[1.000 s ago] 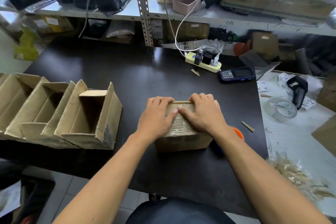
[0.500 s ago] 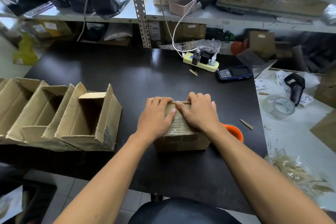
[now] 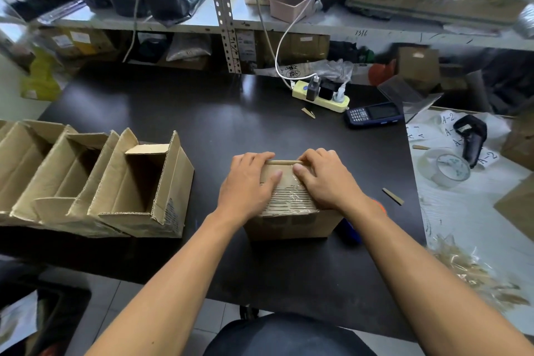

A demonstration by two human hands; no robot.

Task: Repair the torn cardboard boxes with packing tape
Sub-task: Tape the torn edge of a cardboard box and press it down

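Readable writing is scarce: slips of white paper [image 3: 450, 130] at the right edge of the frame carry "A-2" in black, and a number like "7316" is scrawled on the front lip of the metal shelf [image 3: 361, 33] in the upper right. The print on the side of the nearest open box [image 3: 144, 182] at left is too blurred to read.

The small cardboard box [image 3: 289, 220] being mended sits in the centre of the frame on the black desk [image 3: 216, 124], its torn top showing bare corrugation under a sheet of clear tape [image 3: 289, 196]. The left hand [image 3: 248, 185] lies on the left half of the top, fingers curled over the far edge, thumb pressed flat on the tape — the grip is closed around the box. The right hand [image 3: 326, 179] mirrors it on the right half, fingers hooked over the far edge, thumb on the tape.

Against half a second ago, both hands keep the same hold; the thumbs sit slightly farther apart along the tape. The orange object [image 3: 380, 206] beside the right wrist, plainly seen before, is now almost hidden behind the forearm, and a blue thing [image 3: 351, 230] shows at the box's lower right.

A roll of clear tape [image 3: 446, 167] lies at the right, just beside a black scanner [image 3: 472, 139]. A dark handheld terminal [image 3: 372, 115] rests near a yellow power strip [image 3: 320, 95] at the desk's far side.
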